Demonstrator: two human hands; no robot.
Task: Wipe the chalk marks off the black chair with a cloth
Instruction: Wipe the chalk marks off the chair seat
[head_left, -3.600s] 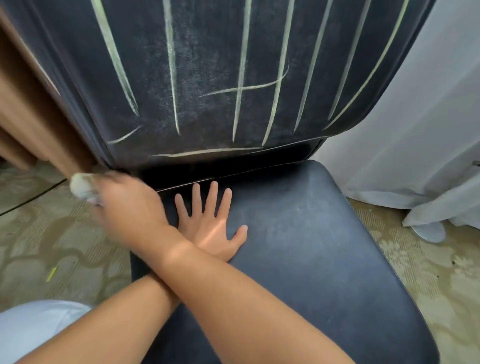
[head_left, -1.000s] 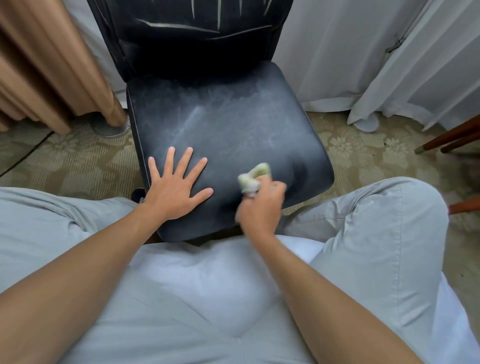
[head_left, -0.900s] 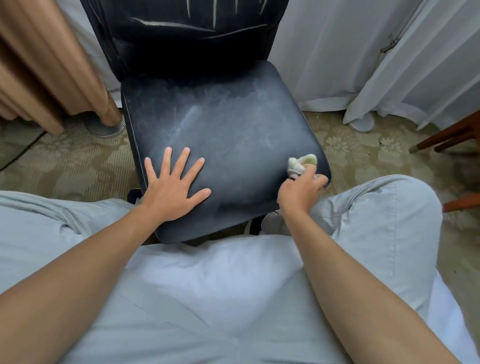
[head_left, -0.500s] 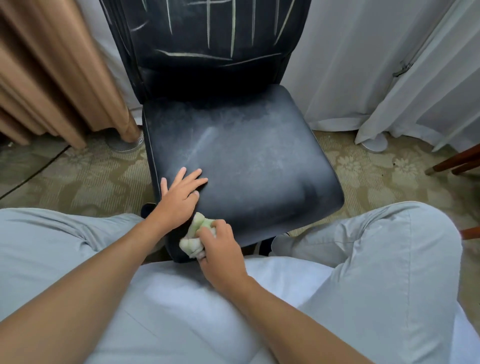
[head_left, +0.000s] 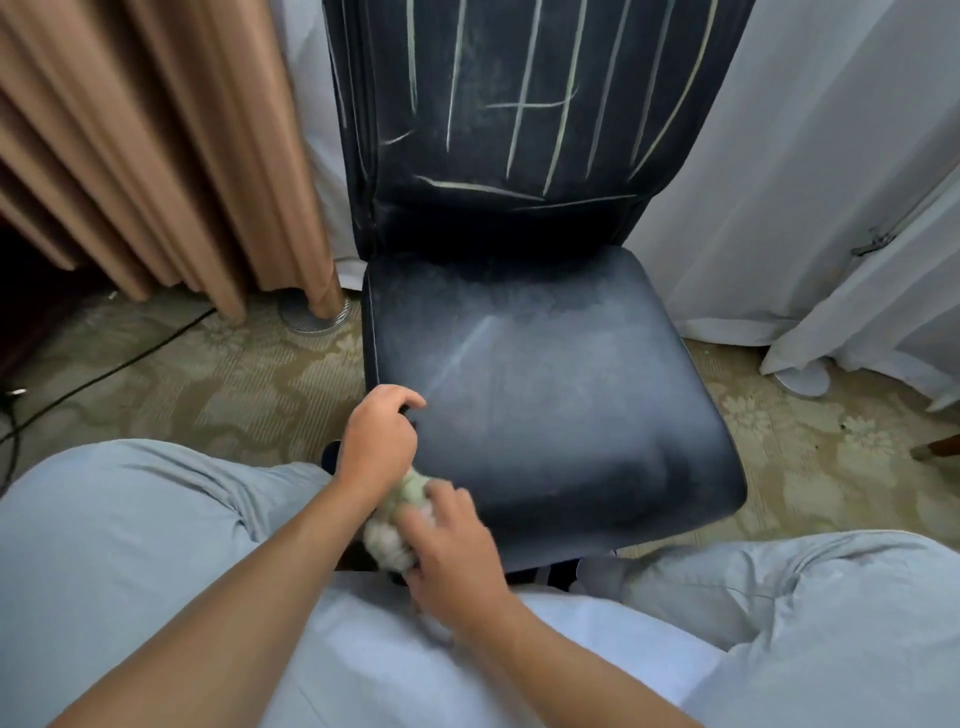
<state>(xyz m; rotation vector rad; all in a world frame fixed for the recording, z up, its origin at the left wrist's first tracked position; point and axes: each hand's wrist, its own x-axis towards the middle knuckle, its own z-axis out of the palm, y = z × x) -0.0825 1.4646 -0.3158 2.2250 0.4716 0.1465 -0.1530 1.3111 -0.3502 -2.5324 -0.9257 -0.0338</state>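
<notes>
The black chair's seat (head_left: 561, 415) carries a grey chalk haze and one faint diagonal streak (head_left: 460, 356). Its backrest (head_left: 519, 218) bears several long pale chalk lines (head_left: 563, 119). My right hand (head_left: 454, 545), blurred, grips a crumpled whitish-green cloth (head_left: 389, 532) at the seat's front left corner. My left hand (head_left: 382, 441) rests on the seat just behind it, close to the left edge, with fingers curled and nothing seen in them. The cloth's upper end touches my left wrist.
A brown curtain (head_left: 156, 156) hangs at the left and white curtains (head_left: 805, 156) at the right. On the patterned carpet lie a black cable (head_left: 104, 366) and a round metal base (head_left: 311, 319). A wooden leg (head_left: 935, 447) pokes in at right. My grey-trousered knees flank the seat.
My left hand's fingers have curled from nearly straight. My right hand keeps the cloth at the front left corner. More of the backrest shows.
</notes>
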